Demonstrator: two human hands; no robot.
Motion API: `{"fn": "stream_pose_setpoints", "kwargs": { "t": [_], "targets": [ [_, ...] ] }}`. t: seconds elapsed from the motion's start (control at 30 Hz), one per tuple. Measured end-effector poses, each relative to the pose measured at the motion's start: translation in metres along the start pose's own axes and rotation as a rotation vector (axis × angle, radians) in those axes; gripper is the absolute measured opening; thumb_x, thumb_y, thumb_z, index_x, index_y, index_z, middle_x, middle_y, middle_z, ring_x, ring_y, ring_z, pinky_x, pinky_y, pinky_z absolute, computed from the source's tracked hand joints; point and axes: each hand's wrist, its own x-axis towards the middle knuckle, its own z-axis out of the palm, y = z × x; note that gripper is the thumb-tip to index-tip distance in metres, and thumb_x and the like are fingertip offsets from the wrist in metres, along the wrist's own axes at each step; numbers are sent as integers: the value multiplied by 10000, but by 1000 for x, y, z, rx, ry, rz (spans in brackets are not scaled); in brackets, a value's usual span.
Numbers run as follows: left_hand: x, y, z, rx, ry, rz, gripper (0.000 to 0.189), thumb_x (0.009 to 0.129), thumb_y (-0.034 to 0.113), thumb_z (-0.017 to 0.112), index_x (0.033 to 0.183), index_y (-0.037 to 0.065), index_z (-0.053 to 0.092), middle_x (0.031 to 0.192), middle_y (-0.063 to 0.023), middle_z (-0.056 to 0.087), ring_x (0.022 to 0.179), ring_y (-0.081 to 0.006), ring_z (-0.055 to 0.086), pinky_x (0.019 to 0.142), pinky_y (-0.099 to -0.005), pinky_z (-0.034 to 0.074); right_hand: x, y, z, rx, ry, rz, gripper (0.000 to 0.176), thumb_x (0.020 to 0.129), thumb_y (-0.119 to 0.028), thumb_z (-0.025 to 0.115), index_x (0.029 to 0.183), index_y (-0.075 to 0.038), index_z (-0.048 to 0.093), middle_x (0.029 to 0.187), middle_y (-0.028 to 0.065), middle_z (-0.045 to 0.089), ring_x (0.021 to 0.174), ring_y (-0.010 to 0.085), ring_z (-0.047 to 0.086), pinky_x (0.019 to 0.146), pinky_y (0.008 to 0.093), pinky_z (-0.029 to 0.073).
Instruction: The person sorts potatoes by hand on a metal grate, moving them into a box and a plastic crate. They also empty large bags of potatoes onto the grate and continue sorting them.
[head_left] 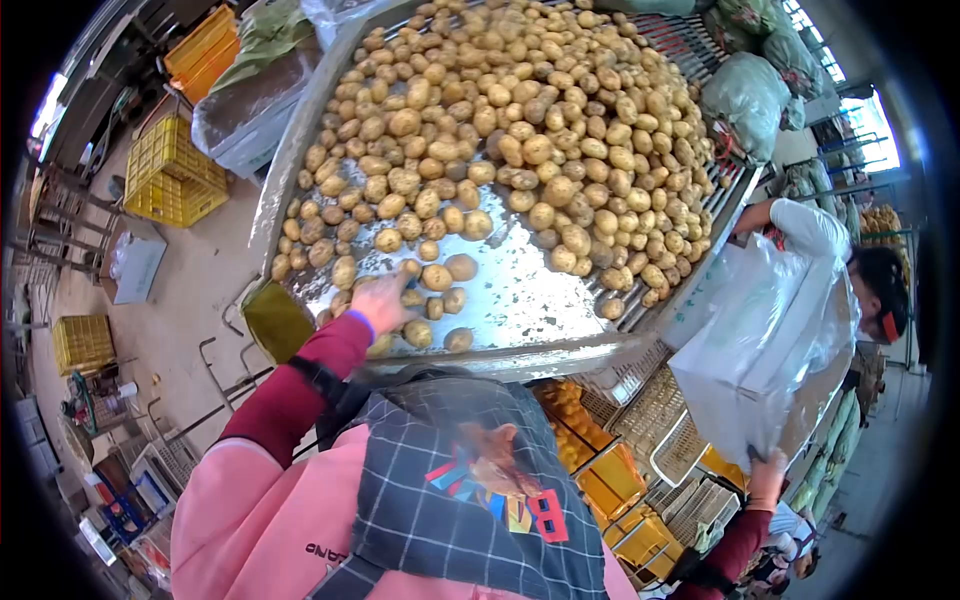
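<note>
My left hand (384, 303) reaches over the near left part of a metal sorting table (540, 310), among loose potatoes (437, 278). Its thumb and fingers are apart beside several of them, and whether one is touched is hard to see. Off to the right, my right hand (767, 480) grips the lower edge of a white box (735, 400) lined with clear plastic. The box is tilted beside the table. A large heap of potatoes (560, 130) covers the far and right parts of the table.
A co-worker (815, 235) stands behind the white box, one arm at the table's right edge. Yellow crates (175, 175) and a plastic-lined box (250, 110) stand left. Below the table's near edge are orange crates (610, 475) and a wire-framed basket (685, 445). Filled bags (745, 95) lie far right.
</note>
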Motion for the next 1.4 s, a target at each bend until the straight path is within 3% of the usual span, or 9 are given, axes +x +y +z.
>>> {"fn": "stream_pose_setpoints", "kwargs": {
  "t": [0.2, 0.53, 0.67, 0.8, 0.97, 1.1, 1.23, 1.33, 1.4],
  "targets": [
    [-4, -35, 52, -1438, 226, -339, 473, 1002, 437, 534, 1300, 72, 579, 1018, -106, 690, 906, -191, 643, 741, -328, 530, 0, -14, 124, 43, -84, -188, 368, 729, -42, 637, 1094, -26, 685, 1068, 234, 683, 994, 422, 640, 886, 484, 502],
    [-1, 4, 12, -1980, -258, -337, 433, 993, 439, 538, 1288, 122, 532, 1091, -110, 697, 932, -238, 673, 782, -328, 547, -9, -62, 290, 208, -354, -294, 180, 786, -123, 639, 911, -14, 710, 922, 230, 684, 873, 447, 646, 796, 504, 504],
    [1, 53, -17, -472, 89, 496, 485, 905, 46, 688, 1342, 65, 477, 1186, -94, 672, 1022, -192, 663, 827, -321, 552, 11, -60, 319, 166, -444, -345, 208, 803, -207, 640, 879, -23, 701, 917, 227, 684, 906, 434, 642, 822, 514, 504],
    [22, 87, 9, -885, -213, 316, 417, 1056, 355, 475, 1360, 71, 496, 1092, -74, 679, 969, -160, 664, 778, -290, 555, 25, -99, 249, 18, -383, -379, 353, 796, -185, 724, 1095, -1, 686, 1191, 251, 632, 1089, 403, 610, 927, 463, 498],
    [18, 232, 6, -1315, -846, 78, 525, 1021, 394, 539, 1396, 28, 504, 1153, -77, 671, 959, -164, 654, 832, -319, 557, 13, -284, 115, 1595, -769, 46, 773, 796, -21, 739, 1490, -4, 397, 1322, 140, 583, 1145, 228, 601, 960, 339, 502],
    [44, 257, 23, -790, -600, 748, 550, 998, 403, 564, 1360, -9, 525, 1164, -159, 672, 1044, -225, 631, 922, -377, 514, 22, -277, 139, 1483, -48, 39, 596, 804, -3, 749, 1353, 23, 518, 1166, 96, 625, 1034, 185, 619, 893, 317, 527],
    [81, 194, 0, 142, -146, 177, 574, 930, 423, 596, 1398, 100, 515, 1301, -188, 579, 1199, -358, 560, 1086, -468, 412, 62, -193, 175, 1111, 121, 220, 677, 863, -63, 710, 1481, -30, 434, 1319, 143, 596, 1149, 226, 597, 997, 361, 493],
    [55, 75, 28, 450, 224, 455, 532, 887, 383, 620, 1359, 146, 557, 1368, -182, 518, 1280, -359, 476, 1162, -498, 286, 91, -251, 157, 1174, 22, 177, 702, 830, -24, 714, 1480, -43, 450, 1394, 161, 568, 1255, 251, 558, 1087, 372, 426],
    [17, 43, 30, 253, 176, 401, 499, 865, 345, 639, 1316, 139, 586, 1383, -173, 508, 1305, -372, 451, 1163, -506, 272, 117, -336, 144, 986, 46, -356, 600, 783, -53, 738, 1360, -55, 576, 1381, 153, 585, 1253, 292, 571, 1087, 402, 436]
  ]
}}
